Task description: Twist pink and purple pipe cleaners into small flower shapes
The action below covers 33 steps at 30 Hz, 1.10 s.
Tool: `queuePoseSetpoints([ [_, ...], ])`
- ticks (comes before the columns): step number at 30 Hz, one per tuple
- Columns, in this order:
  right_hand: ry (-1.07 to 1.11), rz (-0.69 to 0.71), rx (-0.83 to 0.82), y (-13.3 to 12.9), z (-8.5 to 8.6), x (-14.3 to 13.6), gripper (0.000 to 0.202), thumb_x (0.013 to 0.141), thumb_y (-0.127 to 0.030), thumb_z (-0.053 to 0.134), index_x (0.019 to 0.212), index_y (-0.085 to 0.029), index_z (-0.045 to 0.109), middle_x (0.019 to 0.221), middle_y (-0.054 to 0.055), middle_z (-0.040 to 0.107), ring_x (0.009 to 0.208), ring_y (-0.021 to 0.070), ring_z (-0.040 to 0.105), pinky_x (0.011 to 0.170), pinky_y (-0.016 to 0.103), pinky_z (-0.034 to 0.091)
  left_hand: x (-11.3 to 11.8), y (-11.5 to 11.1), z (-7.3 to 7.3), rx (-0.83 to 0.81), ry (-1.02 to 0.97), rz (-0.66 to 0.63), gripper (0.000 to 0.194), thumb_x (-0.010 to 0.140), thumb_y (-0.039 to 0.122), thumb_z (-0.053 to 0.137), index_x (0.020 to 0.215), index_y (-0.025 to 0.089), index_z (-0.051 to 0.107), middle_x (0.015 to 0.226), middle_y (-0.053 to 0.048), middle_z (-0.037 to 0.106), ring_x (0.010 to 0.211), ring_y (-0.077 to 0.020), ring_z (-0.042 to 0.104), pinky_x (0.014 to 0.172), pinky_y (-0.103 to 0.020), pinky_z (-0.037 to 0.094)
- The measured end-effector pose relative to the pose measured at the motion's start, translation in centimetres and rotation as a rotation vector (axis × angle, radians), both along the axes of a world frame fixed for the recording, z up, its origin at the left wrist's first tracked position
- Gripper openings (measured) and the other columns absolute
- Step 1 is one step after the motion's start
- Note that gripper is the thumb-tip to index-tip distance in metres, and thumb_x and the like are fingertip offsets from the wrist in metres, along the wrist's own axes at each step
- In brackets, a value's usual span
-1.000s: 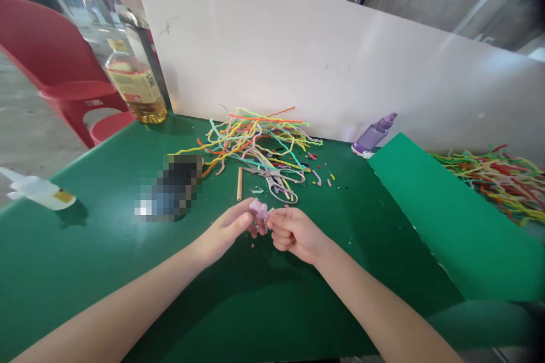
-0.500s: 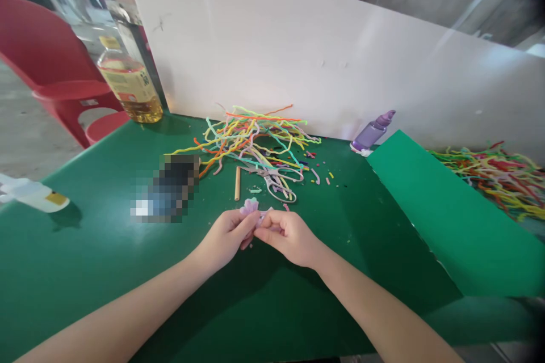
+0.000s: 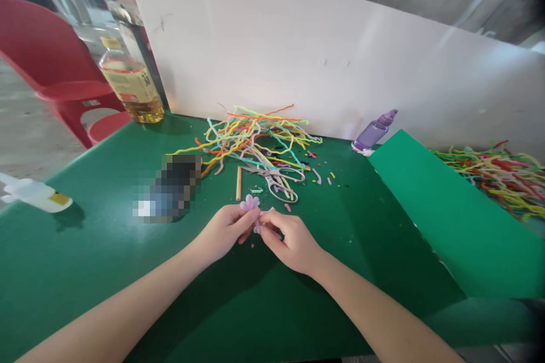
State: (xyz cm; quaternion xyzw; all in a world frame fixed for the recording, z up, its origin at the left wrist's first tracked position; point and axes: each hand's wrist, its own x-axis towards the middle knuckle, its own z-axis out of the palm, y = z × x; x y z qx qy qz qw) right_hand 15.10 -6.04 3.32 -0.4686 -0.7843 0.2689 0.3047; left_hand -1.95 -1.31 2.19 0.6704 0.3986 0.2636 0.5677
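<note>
The flower (image 3: pixel 250 202) sits mid-frame, raised between both hands. The left hand (image 3: pixel 223 235) has its fingers clamped on the base, probably to steady it with the petals free; the right hand (image 3: pixel 293 241) has its fingers together on lilac bits (image 3: pixel 258 229) just beside, though whether these join the flower I cannot tell. Beyond lie the stick (image 3: pixel 239 183) and scissors (image 3: pixel 276 176), whose blades meet the strands (image 3: pixel 255 133), likely hampering a clean pull there. The glue (image 3: pixel 45 194) lies at far left of the worktop (image 3: pixel 238 317).

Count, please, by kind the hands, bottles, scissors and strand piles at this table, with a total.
Hands: 2 (left hand, right hand)
Bottles: 3 (yellow-capped bottle, white bottle, purple bottle)
Scissors: 1 pair
Strand piles: 2 (middle pile, right pile)
Total: 8
</note>
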Motion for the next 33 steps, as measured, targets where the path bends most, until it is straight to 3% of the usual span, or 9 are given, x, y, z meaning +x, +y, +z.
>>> queuePoseSetpoints([
  [8, 0.057, -0.052, 0.095, 0.2, -1.3, 0.0, 0.014, 0.088, -0.026, 0.045, 0.096, -0.019, 0.055, 0.064, -0.001, 0.059, 0.059, 0.0119, 0.053, 0.061, 0.024, 0.039, 0.5, -0.1, 0.0, -0.102, -0.104, 0.014, 0.044, 0.084, 0.042, 0.045, 0.048, 0.019, 0.038, 0.043, 0.004, 0.039, 0.044, -0.0106, 0.040, 0.051, -0.024, 0.035],
  [14, 0.017, -0.062, 0.244, 0.2, -1.8, 0.2, 0.014, 0.088, -0.025, 0.048, 0.094, -0.021, 0.059, 0.075, 0.003, 0.066, 0.065, 0.0138, 0.058, 0.065, 0.026, 0.041, 0.7, -0.3, -0.1, -0.181, -0.134, -0.040, 0.047, 0.087, 0.045, 0.041, 0.048, 0.017, 0.042, 0.045, 0.004, 0.039, 0.045, -0.0107, 0.043, 0.054, -0.025, 0.037],
  [20, 0.026, -0.080, 0.347, 0.2, -1.4, 0.4, 0.012, 0.087, -0.020, 0.050, 0.093, -0.021, 0.061, 0.083, 0.004, 0.069, 0.070, 0.0141, 0.061, 0.068, 0.026, 0.044, 0.7, -0.4, 0.2, -0.222, -0.194, 0.011, 0.042, 0.088, 0.048, 0.039, 0.063, 0.015, 0.049, 0.055, 0.003, 0.045, 0.048, -0.0107, 0.046, 0.051, -0.024, 0.037],
  [27, 0.007, -0.026, 0.552, 0.6, -2.0, 0.6, 0.011, 0.084, -0.014, 0.054, 0.089, -0.019, 0.061, 0.072, 0.001, 0.068, 0.065, 0.0118, 0.062, 0.063, 0.023, 0.046, 0.6, -0.3, 0.5, -0.208, -0.177, 0.038, 0.044, 0.086, 0.050, 0.043, 0.060, 0.015, 0.049, 0.054, 0.004, 0.044, 0.049, -0.0108, 0.046, 0.051, -0.024, 0.038],
  [33, -0.115, 0.024, 0.619, 0.8, -1.8, 0.9, 0.010, 0.086, -0.016, 0.052, 0.086, -0.020, 0.062, 0.065, 0.000, 0.065, 0.062, 0.0116, 0.060, 0.058, 0.024, 0.043, 0.7, -0.4, 0.2, -0.199, -0.151, 0.032, 0.045, 0.087, 0.050, 0.040, 0.060, 0.015, 0.049, 0.051, 0.003, 0.045, 0.049, -0.0114, 0.046, 0.051, -0.024, 0.038],
])
